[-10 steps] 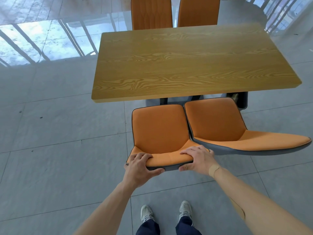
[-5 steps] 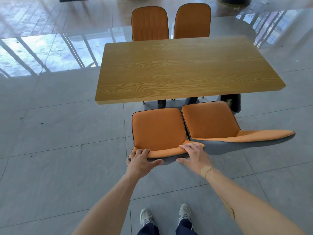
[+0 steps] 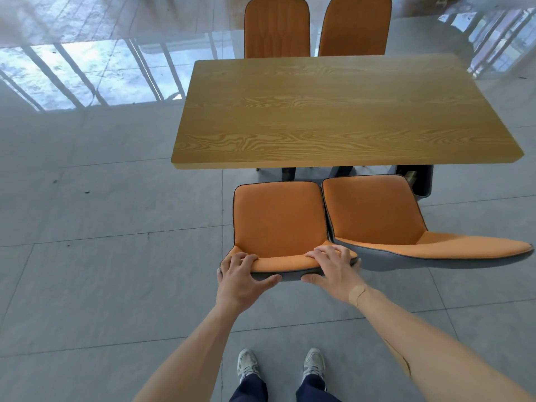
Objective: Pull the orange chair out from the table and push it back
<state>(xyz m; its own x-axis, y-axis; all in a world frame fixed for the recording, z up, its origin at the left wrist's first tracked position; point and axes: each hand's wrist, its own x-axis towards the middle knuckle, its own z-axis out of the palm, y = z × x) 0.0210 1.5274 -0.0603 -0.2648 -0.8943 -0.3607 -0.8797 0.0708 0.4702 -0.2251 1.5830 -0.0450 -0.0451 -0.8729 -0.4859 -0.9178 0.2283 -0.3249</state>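
I am gripping the chair (image 3: 278, 224) by its backrest top, left hand (image 3: 237, 278) and right hand (image 3: 333, 271) curled over the rim. Over the last second its seat has been closing on the table (image 3: 342, 111), so I judge I'm pushing it back.

Two chairs (image 3: 278, 219) side by side before the table (image 3: 333, 111) (two more (image 3: 277, 27) behind).

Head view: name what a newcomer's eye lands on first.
Two hands, the left hand and the right hand, grip the top of the orange chair's backrest at centre. Beyond it lies the wooden table, its seat clear of the edge. A second chair stands touching on the right.
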